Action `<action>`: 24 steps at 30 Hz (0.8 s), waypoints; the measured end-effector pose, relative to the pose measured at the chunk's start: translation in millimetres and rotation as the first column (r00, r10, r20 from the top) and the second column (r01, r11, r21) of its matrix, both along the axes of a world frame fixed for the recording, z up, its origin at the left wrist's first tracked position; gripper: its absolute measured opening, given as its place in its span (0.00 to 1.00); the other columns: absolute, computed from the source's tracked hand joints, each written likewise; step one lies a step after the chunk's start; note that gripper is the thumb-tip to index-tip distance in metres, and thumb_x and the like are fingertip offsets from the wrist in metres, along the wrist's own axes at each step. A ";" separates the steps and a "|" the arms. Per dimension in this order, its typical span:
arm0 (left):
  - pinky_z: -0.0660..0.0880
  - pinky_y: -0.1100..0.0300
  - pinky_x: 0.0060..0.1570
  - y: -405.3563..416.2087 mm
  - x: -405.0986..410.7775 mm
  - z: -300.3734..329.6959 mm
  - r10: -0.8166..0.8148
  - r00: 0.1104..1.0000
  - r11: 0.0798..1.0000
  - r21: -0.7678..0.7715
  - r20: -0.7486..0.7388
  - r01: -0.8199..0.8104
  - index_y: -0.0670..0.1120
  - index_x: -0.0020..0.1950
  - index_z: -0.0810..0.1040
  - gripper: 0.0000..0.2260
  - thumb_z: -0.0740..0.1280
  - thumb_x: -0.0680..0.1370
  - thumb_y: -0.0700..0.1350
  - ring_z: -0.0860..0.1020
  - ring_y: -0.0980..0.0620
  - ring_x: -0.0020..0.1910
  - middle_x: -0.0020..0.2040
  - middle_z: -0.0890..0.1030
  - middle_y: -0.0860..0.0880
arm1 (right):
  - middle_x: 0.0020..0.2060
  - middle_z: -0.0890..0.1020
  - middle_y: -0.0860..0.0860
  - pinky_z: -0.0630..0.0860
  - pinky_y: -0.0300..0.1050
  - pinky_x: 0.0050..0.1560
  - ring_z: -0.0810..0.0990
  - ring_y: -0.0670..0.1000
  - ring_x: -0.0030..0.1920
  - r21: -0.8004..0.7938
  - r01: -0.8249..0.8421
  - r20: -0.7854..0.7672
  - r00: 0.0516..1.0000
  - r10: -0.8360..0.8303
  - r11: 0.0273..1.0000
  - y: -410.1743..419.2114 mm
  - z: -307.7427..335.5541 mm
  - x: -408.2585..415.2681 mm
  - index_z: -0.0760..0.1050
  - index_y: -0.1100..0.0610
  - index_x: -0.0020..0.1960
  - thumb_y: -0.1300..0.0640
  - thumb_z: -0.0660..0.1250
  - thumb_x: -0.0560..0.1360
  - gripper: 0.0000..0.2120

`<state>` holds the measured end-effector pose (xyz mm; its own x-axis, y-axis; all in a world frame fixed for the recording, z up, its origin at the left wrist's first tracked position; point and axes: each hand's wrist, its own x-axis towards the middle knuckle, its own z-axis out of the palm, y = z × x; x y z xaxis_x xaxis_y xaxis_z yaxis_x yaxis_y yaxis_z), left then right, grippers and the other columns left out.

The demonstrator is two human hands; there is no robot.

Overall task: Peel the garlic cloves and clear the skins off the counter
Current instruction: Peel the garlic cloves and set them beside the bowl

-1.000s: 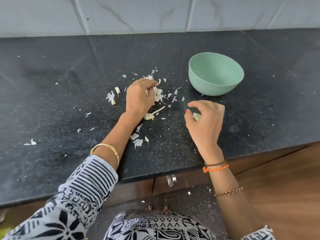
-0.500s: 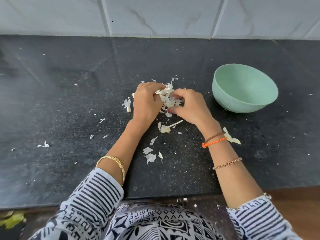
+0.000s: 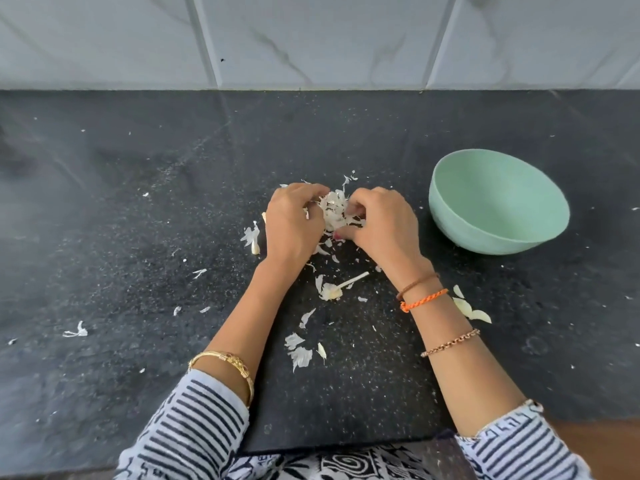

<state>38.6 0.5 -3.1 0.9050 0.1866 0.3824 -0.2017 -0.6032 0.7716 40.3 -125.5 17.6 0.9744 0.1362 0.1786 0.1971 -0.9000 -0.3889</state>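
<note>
A heap of white garlic skins (image 3: 334, 211) lies on the black counter (image 3: 138, 237), squeezed between my two hands. My left hand (image 3: 291, 223) curls its fingers round the heap from the left. My right hand (image 3: 381, 226) curls round it from the right, thumb under the pile. Loose skins lie nearer me: a piece with a stalk (image 3: 334, 289), flakes (image 3: 299, 353), and a larger skin (image 3: 472, 311) beside my right forearm. Another skin (image 3: 252, 237) lies left of my left hand. No clove shows.
A pale green bowl (image 3: 498, 206) stands on the counter to the right of my hands; its inside shows nothing. A white tiled wall (image 3: 311, 39) runs along the back. Small flakes (image 3: 74, 331) dot the counter at the left. The counter's front edge is close to my body.
My right hand moved left from in front of the bowl to join my left hand. Both hands have gathered the scattered skins into one heap between them.
</note>
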 end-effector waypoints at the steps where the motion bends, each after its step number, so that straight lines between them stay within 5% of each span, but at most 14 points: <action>1: 0.72 0.54 0.55 -2.7 7.1 -2.8 -0.006 0.999 1.000 -0.011 -0.032 0.006 0.41 0.51 0.82 0.15 0.60 0.71 0.30 0.76 0.46 0.52 0.50 0.82 0.45 | 0.46 0.80 0.50 0.69 0.42 0.41 0.76 0.51 0.48 -0.042 0.037 -0.017 0.999 -0.037 0.998 -0.4 -5.0 3.8 0.77 0.54 0.48 0.48 0.74 0.67 0.14; 11: 0.73 0.55 0.55 -0.8 13.7 4.0 0.002 1.000 0.995 -0.096 -0.021 -0.004 0.40 0.51 0.82 0.17 0.59 0.71 0.29 0.78 0.48 0.50 0.49 0.82 0.47 | 0.37 0.78 0.52 0.70 0.45 0.39 0.78 0.53 0.42 -0.132 -0.012 -0.050 0.999 0.005 0.991 7.5 4.6 12.0 0.77 0.59 0.45 0.52 0.62 0.78 0.11; 16: 0.73 0.69 0.50 -2.7 18.6 10.8 0.025 0.998 0.964 -0.265 -0.054 -0.039 0.42 0.53 0.82 0.15 0.60 0.74 0.30 0.78 0.57 0.46 0.47 0.80 0.54 | 0.31 0.77 0.48 0.70 0.45 0.37 0.74 0.48 0.32 0.289 0.037 0.038 0.998 -0.050 0.957 8.6 7.6 31.0 0.77 0.60 0.45 0.55 0.61 0.78 0.10; 19: 0.74 0.69 0.46 -3.0 20.0 9.2 0.050 0.996 0.918 -0.389 -0.075 -0.075 0.42 0.54 0.81 0.15 0.60 0.74 0.31 0.77 0.62 0.42 0.47 0.82 0.51 | 0.35 0.81 0.48 0.74 0.36 0.38 0.78 0.45 0.36 0.572 0.023 0.108 0.989 -0.104 0.820 11.6 1.6 29.8 0.80 0.59 0.49 0.62 0.63 0.77 0.07; 24: 0.75 0.68 0.48 -2.7 18.1 12.8 0.031 0.998 0.888 -0.456 -0.059 -0.055 0.43 0.54 0.81 0.15 0.61 0.74 0.31 0.78 0.64 0.42 0.45 0.81 0.53 | 0.36 0.82 0.50 0.75 0.33 0.39 0.81 0.46 0.37 0.786 0.015 0.108 0.981 -0.161 0.619 14.7 -6.5 27.2 0.80 0.61 0.45 0.64 0.70 0.72 0.02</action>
<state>56.7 -2.3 9.8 0.9072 0.3693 0.2014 -0.1391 -0.1884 0.9722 67.5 -110.9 11.1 0.9236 -0.2100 0.3208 0.2547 -0.2894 -0.9227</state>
